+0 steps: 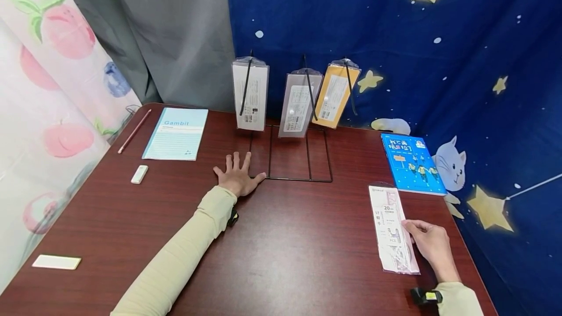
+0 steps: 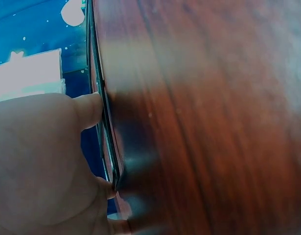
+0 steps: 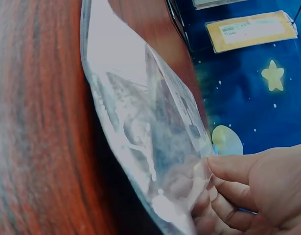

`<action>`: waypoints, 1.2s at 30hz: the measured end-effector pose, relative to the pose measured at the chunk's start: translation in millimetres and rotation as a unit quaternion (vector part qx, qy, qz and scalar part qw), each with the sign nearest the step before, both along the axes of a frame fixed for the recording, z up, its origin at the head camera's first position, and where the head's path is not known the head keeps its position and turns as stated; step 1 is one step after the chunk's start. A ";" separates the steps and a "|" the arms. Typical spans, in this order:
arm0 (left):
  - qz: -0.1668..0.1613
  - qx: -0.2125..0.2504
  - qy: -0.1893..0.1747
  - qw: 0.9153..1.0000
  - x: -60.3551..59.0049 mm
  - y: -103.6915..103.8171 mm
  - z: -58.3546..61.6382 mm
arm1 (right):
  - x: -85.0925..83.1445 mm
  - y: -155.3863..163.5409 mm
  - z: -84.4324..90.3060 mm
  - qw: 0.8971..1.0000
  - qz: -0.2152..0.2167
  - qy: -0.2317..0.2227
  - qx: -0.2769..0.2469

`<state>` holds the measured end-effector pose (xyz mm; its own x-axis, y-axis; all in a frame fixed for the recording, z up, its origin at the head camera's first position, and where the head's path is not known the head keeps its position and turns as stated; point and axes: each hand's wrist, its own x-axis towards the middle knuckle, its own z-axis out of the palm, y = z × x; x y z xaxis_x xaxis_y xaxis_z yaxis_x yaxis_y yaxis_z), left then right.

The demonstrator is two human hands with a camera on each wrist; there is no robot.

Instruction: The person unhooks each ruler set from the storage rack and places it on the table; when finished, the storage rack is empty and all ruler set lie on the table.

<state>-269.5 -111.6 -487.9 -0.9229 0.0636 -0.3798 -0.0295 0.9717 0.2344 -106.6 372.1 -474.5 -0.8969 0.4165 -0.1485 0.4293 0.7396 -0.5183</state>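
Observation:
My left hand (image 1: 235, 178) lies on the table with its fingers spread, at the front left corner of a black wire rack (image 1: 290, 179). In the left wrist view its thumb touches the rack's wire (image 2: 107, 122). My right hand (image 1: 432, 247) pinches the right edge of a clear plastic packet (image 1: 387, 223) with a white printed card inside. The right wrist view shows thumb and fingers on the packet's film (image 3: 135, 127). On the rack's hooks hang a white packet (image 1: 256, 91), a grey one (image 1: 298, 106) and a yellow one (image 1: 335, 94).
A blue book (image 1: 412, 165) lies at the right edge of the brown table (image 1: 281, 252). To the left are a light blue notebook (image 1: 175, 135), a pencil (image 1: 134, 131), a white eraser (image 1: 139, 174) and a flat white strip (image 1: 57, 262). Curtains (image 1: 175, 38) stand behind.

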 end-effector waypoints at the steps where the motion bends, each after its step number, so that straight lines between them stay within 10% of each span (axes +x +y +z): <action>1: 0.000 0.000 0.000 1.000 -0.1 0.1 0.1 | 0.4 -0.3 0.1 1.000 -0.002 0.003 0.002; 22: 0.003 0.007 0.013 1.000 11.1 2.6 13.1 | -2.1 -5.6 2.5 0.997 -0.014 0.064 0.027; 36: 0.001 0.000 0.013 1.000 10.7 2.0 11.4 | -51.0 -51.3 33.6 0.983 0.070 0.167 -0.002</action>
